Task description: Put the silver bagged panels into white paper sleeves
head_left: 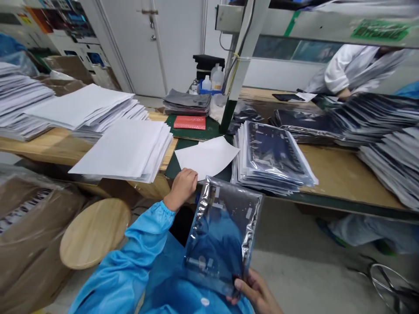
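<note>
My right hand [253,290] grips the lower right corner of a dark, glossy panel in clear plastic wrap [225,231], held tilted in front of my blue smock. Its thumb lies on the front face. At the bench edge, my left hand [183,185] is closed with its fingertips pinching the near edge of a white sheet of paper [209,155], which bends up on the green mat. Just right of the sheet stands a stack of wrapped dark panels with white sheets between them [275,152].
Piles of white paper [121,146] cover the wooden bench at left. A red packet [190,122] and bottles [216,80] stand farther back. A metal post [234,83] rises from the bench. A round stool [95,233] is at lower left. Across the bench, a person in white [350,69] works.
</note>
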A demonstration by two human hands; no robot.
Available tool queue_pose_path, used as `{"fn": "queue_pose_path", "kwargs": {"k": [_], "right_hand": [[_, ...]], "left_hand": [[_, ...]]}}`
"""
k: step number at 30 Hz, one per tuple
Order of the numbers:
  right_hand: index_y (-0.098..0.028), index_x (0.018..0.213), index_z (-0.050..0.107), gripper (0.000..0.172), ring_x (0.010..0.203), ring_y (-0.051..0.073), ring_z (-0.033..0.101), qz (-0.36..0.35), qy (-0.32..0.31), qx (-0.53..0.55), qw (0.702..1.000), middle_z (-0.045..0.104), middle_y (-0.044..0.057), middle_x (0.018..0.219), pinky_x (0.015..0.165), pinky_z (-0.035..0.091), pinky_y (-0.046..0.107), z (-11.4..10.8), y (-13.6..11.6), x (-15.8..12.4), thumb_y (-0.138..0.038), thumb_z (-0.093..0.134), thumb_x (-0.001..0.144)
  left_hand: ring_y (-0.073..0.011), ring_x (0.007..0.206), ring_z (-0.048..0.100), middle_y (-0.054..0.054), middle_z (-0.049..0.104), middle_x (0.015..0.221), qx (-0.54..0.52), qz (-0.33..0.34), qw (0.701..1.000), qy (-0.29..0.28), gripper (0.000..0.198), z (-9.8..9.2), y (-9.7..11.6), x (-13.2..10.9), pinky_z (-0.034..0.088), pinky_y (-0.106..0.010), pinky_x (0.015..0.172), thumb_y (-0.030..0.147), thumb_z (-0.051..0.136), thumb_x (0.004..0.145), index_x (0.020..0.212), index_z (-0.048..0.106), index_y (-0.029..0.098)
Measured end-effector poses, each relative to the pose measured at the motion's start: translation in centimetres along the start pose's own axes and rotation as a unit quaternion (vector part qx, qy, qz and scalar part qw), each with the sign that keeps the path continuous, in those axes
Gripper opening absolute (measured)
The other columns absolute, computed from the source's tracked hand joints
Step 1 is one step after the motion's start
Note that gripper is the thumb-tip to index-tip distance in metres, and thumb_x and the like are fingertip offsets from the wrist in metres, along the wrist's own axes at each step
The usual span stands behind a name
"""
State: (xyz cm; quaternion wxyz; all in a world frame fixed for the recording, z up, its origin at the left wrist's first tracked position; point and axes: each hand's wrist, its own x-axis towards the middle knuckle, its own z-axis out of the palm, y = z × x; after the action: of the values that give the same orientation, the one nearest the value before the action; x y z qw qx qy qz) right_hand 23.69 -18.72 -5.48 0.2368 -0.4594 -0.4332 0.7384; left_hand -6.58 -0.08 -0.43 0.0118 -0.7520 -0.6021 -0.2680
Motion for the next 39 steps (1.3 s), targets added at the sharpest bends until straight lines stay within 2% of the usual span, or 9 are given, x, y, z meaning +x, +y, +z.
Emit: {"fn": "queue_pose_path", "kwargs": {"k": [3,7,15,18,21,28,32,35,39], "right_hand": [[-0.018,0.087,0.06,0.05,0.062,0.025,0.069,0.003,0.003,0.002,1.0,0.071,0.007,0.066,0.061,0.052,0.035,0.1,0.6,-0.2,-0.066,0.069,0.077],[-0.018,0.087,0.06,0.051,0.062,0.025,0.069,0.003,-0.002,0.011,1.0,0.071,0.007,0.066,0.061,0.051,0.034,0.2,0.8,-0.4,-0.066,0.07,0.076],[-0.019,0.085,0.063,0.046,0.063,0.024,0.067,0.007,-0.037,0.026,0.999,0.069,0.004,0.069,0.063,0.051,0.033,-0.2,0.8,-0.2,-0.063,0.072,0.076],[-0.019,0.085,0.064,0.046,0.061,0.024,0.065,0.01,-0.057,0.03,0.998,0.067,0.004,0.067,0.06,0.051,0.034,-0.5,1.1,0.0,-0.063,0.071,0.075],[-0.018,0.086,0.066,0.048,0.06,0.023,0.064,0.018,-0.051,0.028,0.998,0.067,0.005,0.067,0.06,0.051,0.033,-0.4,1.0,-0.2,-0.065,0.071,0.074],[-0.017,0.085,0.065,0.049,0.056,0.019,0.063,-0.022,-0.033,0.044,0.998,0.066,0.004,0.061,0.058,0.048,0.029,1.9,-0.1,-0.7,-0.065,0.07,0.077],[-0.016,0.091,0.065,0.048,0.057,0.018,0.065,-0.04,-0.035,0.087,0.995,0.07,0.005,0.065,0.058,0.049,0.028,3.9,0.1,-0.1,-0.061,0.072,0.078],[-0.015,0.093,0.066,0.047,0.059,0.019,0.066,-0.051,-0.029,0.111,0.992,0.072,0.006,0.07,0.058,0.05,0.028,5.2,0.1,0.9,-0.059,0.073,0.079],[-0.016,0.093,0.067,0.046,0.058,0.021,0.067,-0.085,-0.006,0.136,0.987,0.071,0.006,0.069,0.059,0.053,0.034,7.1,0.0,2.7,-0.06,0.073,0.078]], "left_hand": [[-0.0271,0.106,0.06,-0.013,0.069,0.11,-0.01,0.031,0.999,-0.021,0.02,-0.2,-0.7,-0.7,0.05,-0.042,0.093,0.017,0.062,0.082,0.101,0.069,0.018],[-0.0233,0.098,0.065,-0.009,0.073,0.099,-0.058,0.04,0.997,-0.039,0.02,-1.2,-2.0,-1.7,0.052,-0.04,0.092,0.015,0.054,0.087,0.089,0.072,0.022],[-0.0196,0.076,0.059,-0.003,0.061,0.074,-0.049,-0.089,0.989,0.104,0.022,-4.1,-2.1,-3.2,0.048,-0.031,0.07,0.004,0.053,0.074,0.081,0.066,0.02],[-0.0188,0.074,0.057,-0.003,0.058,0.074,-0.051,-0.098,0.984,0.138,0.013,-3.5,-0.8,-3.7,0.048,-0.032,0.072,0.015,0.057,0.082,0.083,0.069,0.019],[-0.0198,0.078,0.056,-0.005,0.056,0.075,-0.019,-0.117,0.977,0.179,0.019,-2.4,0.3,-4.3,0.047,-0.035,0.078,0.024,0.056,0.088,0.078,0.071,0.02],[-0.0267,0.103,0.056,-0.01,0.06,0.105,-0.008,-0.135,0.966,0.221,0.03,-0.4,1.5,-6.6,0.046,-0.045,0.092,0.005,0.053,0.076,0.091,0.073,0.021],[-0.0276,0.114,0.053,-0.014,0.052,0.117,-0.036,-0.178,0.934,0.307,0.046,0.4,1.2,-8.2,0.045,-0.043,0.099,0.008,0.054,0.075,0.119,0.062,0.018],[-0.0244,0.098,0.058,-0.011,0.054,0.105,-0.085,-0.245,0.906,0.336,0.053,0.5,0.6,-9.3,0.049,-0.038,0.09,0.02,0.061,0.075,0.128,0.053,0.016],[-0.0157,0.065,0.058,0.001,0.056,0.072,-0.161,-0.3,0.897,0.283,0.04,0.4,0.0,-10.6,0.05,-0.027,0.069,0.029,0.058,0.081,0.12,0.057,0.019]]}}
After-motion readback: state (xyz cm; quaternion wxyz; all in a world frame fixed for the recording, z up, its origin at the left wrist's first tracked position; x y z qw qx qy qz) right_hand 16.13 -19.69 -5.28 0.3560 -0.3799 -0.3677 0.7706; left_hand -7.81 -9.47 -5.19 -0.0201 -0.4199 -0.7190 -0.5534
